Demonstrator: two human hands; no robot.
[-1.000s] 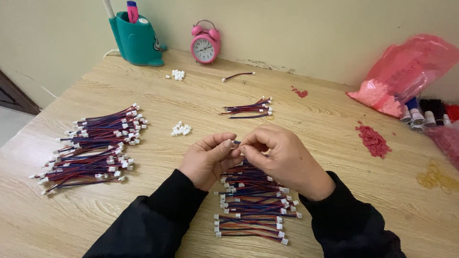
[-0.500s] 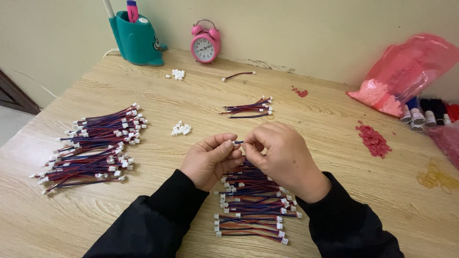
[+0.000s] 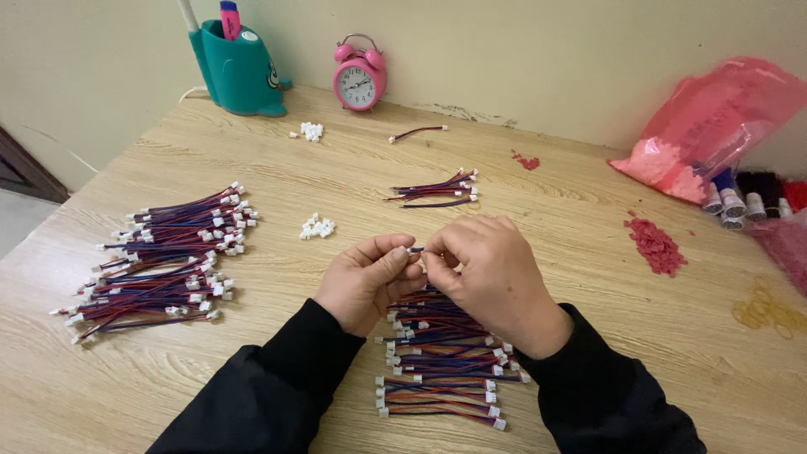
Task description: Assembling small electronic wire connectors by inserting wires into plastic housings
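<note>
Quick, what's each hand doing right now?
Left hand: pinched shut on a small white connector.
Right hand: pinched shut on the same connector.

Connector mostly hidden, perhaps pinched between hands.

Your hands: both raised in front of you, fingertips meeting at centre. Left hand: palm turned inward, fingers curled, thumb and forefinger pinched together. Right hand: back facing up, fingers bent down toward the left hand's fingertips, touching them. Both forearms: in black sleeves, angled inward from below.
</note>
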